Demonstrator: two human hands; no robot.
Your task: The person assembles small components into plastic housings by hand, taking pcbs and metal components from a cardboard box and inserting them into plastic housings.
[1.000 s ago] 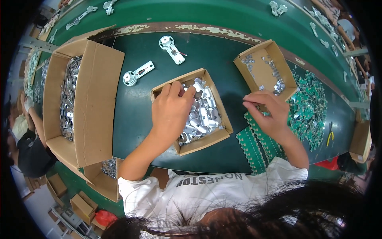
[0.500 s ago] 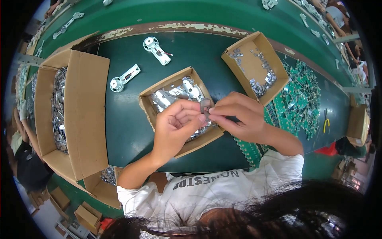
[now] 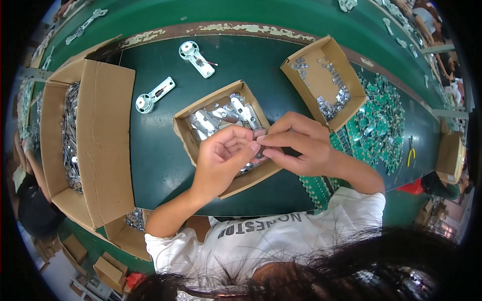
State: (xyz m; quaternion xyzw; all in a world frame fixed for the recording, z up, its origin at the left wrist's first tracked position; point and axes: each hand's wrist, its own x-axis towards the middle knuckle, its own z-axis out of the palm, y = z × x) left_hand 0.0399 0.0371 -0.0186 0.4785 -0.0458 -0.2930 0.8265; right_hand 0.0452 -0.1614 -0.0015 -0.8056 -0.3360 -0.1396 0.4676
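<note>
A small grey metal piece with a rounded end (image 3: 259,132) is pinched between both my hands, and the fingers cover much of it. My left hand (image 3: 221,158) grips it from the left with thumb and forefinger, the other fingers curled. From the right, the fingertips of my right hand (image 3: 301,145) press on it. Directly under the hands, a cardboard box (image 3: 188,108) holds shiny curved metal plates (image 3: 227,115). Whether a second small part sits between the fingers is hidden.
Two white round-headed housings (image 3: 197,59) lie beyond the box. At the far right stands a box of small metal clips (image 3: 358,94), beside piled green circuit boards (image 3: 384,120) and yellow-handled pliers (image 3: 411,153). A tall carton of metal parts (image 3: 108,145) stands left.
The right fingers have shifted slightly over the metal piece, covering more of it. Both hands stay together above the box, and the view has moved a little.
</note>
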